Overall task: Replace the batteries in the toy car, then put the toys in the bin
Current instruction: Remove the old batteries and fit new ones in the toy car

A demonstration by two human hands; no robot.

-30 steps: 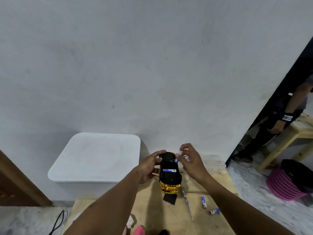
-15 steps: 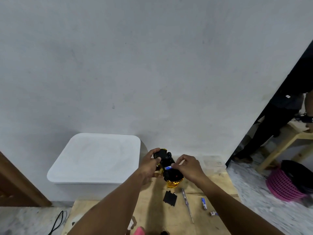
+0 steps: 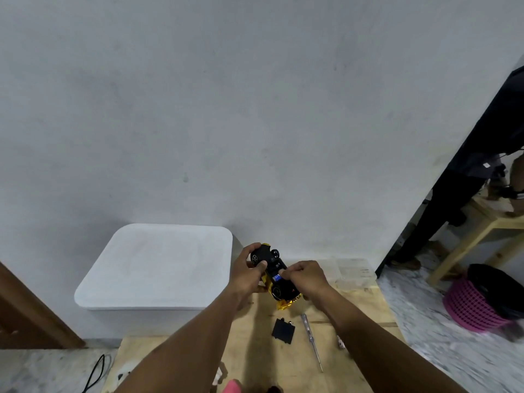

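I hold the gold toy car [image 3: 286,303] upside down above the wooden table [image 3: 357,310], its black underside and wheels facing me. My left hand [image 3: 246,275] grips the car's far end by a wheel. My right hand [image 3: 304,277] rests on the underside, fingertips pressing a blue battery [image 3: 276,277] into the open compartment. The black battery cover [image 3: 283,331] lies on the table below the car. A screwdriver [image 3: 312,341] lies just right of the cover. A loose battery [image 3: 341,342] shows partly beside my right forearm.
A white lidded bin [image 3: 158,268] stands left of the table against the grey wall. A pink toy [image 3: 232,386] peeks in at the bottom edge. On the right, a pink basket [image 3: 470,307] sits on the floor near a person by another wooden table.
The car swung from pointing straight at me to a diagonal. My right hand came down from above it onto the underside with the battery. The person on the right shifted.
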